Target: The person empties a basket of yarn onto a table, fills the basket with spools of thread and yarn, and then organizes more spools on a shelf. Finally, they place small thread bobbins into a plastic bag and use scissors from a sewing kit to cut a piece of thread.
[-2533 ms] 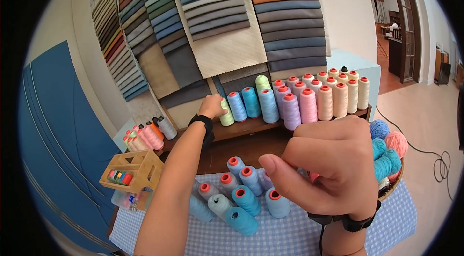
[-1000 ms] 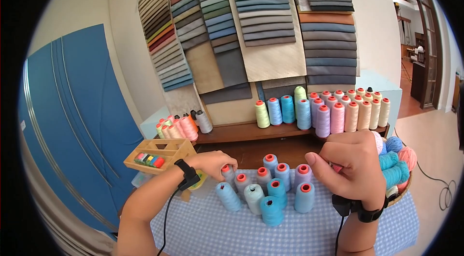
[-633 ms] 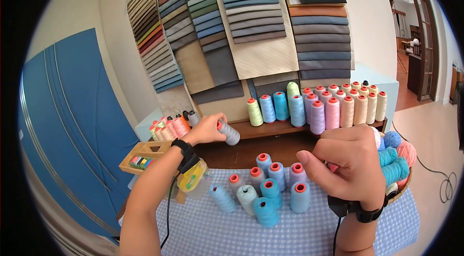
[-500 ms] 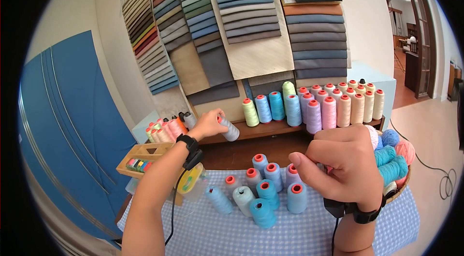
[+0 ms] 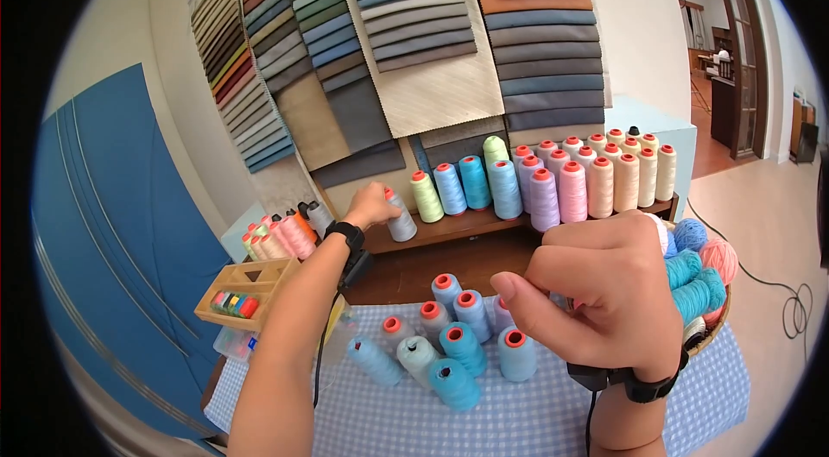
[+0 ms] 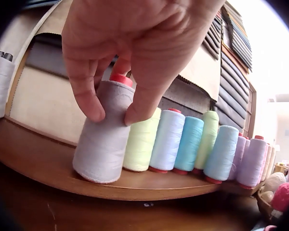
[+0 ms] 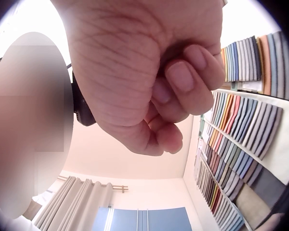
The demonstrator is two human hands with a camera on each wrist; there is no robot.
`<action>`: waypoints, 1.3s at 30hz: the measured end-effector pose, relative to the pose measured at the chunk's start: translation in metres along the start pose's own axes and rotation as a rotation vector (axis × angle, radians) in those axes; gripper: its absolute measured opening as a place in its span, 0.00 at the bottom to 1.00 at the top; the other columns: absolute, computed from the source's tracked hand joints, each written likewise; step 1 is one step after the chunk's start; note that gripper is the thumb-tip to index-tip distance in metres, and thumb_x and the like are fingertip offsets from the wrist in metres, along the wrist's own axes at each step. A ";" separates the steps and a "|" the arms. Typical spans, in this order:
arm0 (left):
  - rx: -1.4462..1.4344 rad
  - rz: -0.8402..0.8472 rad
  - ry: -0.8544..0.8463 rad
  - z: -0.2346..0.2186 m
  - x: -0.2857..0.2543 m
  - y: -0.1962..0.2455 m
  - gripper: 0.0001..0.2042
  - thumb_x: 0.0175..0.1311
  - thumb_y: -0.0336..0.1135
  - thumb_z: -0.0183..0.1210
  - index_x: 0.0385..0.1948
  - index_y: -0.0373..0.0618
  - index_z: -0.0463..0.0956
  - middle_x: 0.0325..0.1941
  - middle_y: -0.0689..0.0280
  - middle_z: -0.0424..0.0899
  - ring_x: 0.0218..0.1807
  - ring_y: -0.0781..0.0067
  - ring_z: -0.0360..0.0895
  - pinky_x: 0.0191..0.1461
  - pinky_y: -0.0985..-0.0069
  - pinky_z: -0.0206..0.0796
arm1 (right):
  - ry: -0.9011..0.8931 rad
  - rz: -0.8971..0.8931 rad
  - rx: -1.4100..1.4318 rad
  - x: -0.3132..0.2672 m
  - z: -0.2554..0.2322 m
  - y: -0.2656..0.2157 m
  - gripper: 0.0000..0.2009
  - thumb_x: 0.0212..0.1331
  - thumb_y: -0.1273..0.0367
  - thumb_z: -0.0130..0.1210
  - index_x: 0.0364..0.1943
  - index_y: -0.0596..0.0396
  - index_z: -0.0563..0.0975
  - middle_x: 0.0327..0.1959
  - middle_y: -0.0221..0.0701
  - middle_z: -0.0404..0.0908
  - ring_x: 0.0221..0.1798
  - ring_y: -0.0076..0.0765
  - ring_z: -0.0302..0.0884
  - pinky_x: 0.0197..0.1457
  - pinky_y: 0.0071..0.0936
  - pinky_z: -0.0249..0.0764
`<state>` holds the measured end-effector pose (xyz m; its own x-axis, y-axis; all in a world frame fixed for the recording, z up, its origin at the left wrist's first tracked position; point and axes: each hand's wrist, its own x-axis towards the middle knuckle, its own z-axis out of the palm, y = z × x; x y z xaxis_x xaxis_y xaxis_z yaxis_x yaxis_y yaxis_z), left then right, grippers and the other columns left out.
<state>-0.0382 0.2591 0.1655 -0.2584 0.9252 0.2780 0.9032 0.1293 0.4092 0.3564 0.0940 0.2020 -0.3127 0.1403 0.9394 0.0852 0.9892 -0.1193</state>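
My left hand (image 5: pixel 373 206) pinches the upper part of a grey thread spool (image 6: pixel 103 137) with a red top. In the left wrist view the spool's base is at the wooden shelf, just left of a pale green spool (image 6: pixel 143 142). My right hand (image 5: pixel 596 297) is raised over the table's right side, its fingers curled into the palm; in the right wrist view nothing shows in it. Below, on the checked cloth, stand several thread spools, among them a teal one (image 5: pixel 455 384), a mauve-grey one (image 5: pixel 397 334) and a light blue one (image 5: pixel 517 356).
The dark wooden shelf (image 5: pixel 449 233) carries a row of blue, lilac, pink and cream spools. Pink spools (image 5: pixel 296 235) and a wooden thread rack (image 5: pixel 246 284) stand left. A basket of yarn balls (image 5: pixel 695 280) sits right. Fabric swatches (image 5: pixel 414 25) hang behind.
My left hand has gone from the pale green spool on the shelf down to the table, gripped the grey spool and carried it up to the shelf. My right hand stays curled.
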 end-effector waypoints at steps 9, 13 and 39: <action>0.342 0.087 0.094 0.009 0.025 0.000 0.25 0.40 0.37 0.80 0.38 0.31 0.83 0.42 0.43 0.87 0.48 0.46 0.85 0.52 0.62 0.77 | -0.021 0.011 -0.004 0.002 0.002 0.004 0.15 0.50 0.73 0.67 0.12 0.54 0.73 0.09 0.27 0.64 0.10 0.31 0.59 0.15 0.29 0.50; 0.366 0.049 0.104 0.013 0.024 0.010 0.25 0.40 0.38 0.81 0.40 0.32 0.83 0.44 0.43 0.86 0.51 0.46 0.84 0.54 0.62 0.77 | -0.023 0.023 -0.002 0.002 0.004 0.005 0.16 0.50 0.73 0.67 0.12 0.54 0.73 0.09 0.27 0.63 0.10 0.31 0.59 0.16 0.29 0.50; 0.410 0.031 0.199 0.036 0.030 0.011 0.26 0.43 0.35 0.80 0.46 0.37 0.82 0.49 0.45 0.85 0.53 0.45 0.83 0.54 0.59 0.79 | -0.012 0.026 0.011 0.003 0.006 0.007 0.15 0.50 0.72 0.68 0.12 0.53 0.73 0.09 0.27 0.64 0.10 0.31 0.59 0.16 0.29 0.48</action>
<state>-0.0236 0.3011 0.1474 -0.2542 0.8493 0.4627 0.9621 0.2708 0.0315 0.3506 0.1012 0.2018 -0.3218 0.1667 0.9320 0.0832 0.9856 -0.1475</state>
